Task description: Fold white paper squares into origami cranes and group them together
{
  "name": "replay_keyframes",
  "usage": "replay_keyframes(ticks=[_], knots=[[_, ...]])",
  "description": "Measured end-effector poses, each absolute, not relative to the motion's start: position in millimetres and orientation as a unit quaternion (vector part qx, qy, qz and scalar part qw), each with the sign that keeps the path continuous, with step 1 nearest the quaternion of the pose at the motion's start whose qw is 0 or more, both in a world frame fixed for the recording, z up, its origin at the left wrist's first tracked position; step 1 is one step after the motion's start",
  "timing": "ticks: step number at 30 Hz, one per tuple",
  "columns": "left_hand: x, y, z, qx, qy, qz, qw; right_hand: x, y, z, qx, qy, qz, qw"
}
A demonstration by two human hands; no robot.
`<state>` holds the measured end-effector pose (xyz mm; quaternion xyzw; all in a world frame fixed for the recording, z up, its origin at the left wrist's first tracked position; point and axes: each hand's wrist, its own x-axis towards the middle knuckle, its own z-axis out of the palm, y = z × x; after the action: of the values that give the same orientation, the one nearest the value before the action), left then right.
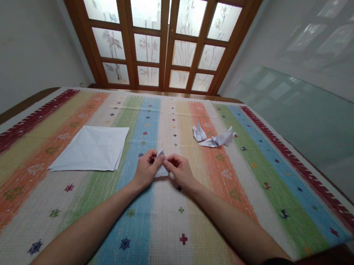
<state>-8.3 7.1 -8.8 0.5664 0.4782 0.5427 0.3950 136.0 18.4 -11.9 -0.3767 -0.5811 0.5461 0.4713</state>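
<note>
Between my hands, just above the middle of the table, is a small piece of folded white paper (pixel 161 172) with a pointed top. My left hand (pixel 147 167) grips it from the left, thumb pressed against its face. From the right, my right hand (pixel 179 169) pinches its edge with thumb and fingertips. The fingers partly cover the paper, so its full shape is hidden. Over to the left lie white paper sheets (pixel 94 148), stacked and creased. Folded white paper figures (pixel 216 138), which look like origami birds, rest at the back right.
A striped, patterned tablecloth (pixel 128 212) covers the table. Wooden doors (pixel 169 41) with frosted panes stand beyond the far edge. White walls rise on both sides, and a pale green glass panel (pixel 309 127) runs along the right one.
</note>
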Motion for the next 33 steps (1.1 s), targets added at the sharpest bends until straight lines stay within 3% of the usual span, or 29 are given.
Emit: replay_keyframes(ticks=[22,28,33], knots=[[-10.9,12.1,-6.7,0.49,0.519,0.606,0.351,136.3,16.0,-8.6,-0.383,-0.56,0.66,0.323],[-8.3,14.4,-8.1,0.447,0.461,0.615,0.458,143.6,22.9,-10.9,-0.378,-0.574,0.637,0.349],[-10.4,13.5,-13.2,0.455,0.405,0.598,0.521,143.7,26.1,-17.8,-0.401,-0.577,0.567,0.429]])
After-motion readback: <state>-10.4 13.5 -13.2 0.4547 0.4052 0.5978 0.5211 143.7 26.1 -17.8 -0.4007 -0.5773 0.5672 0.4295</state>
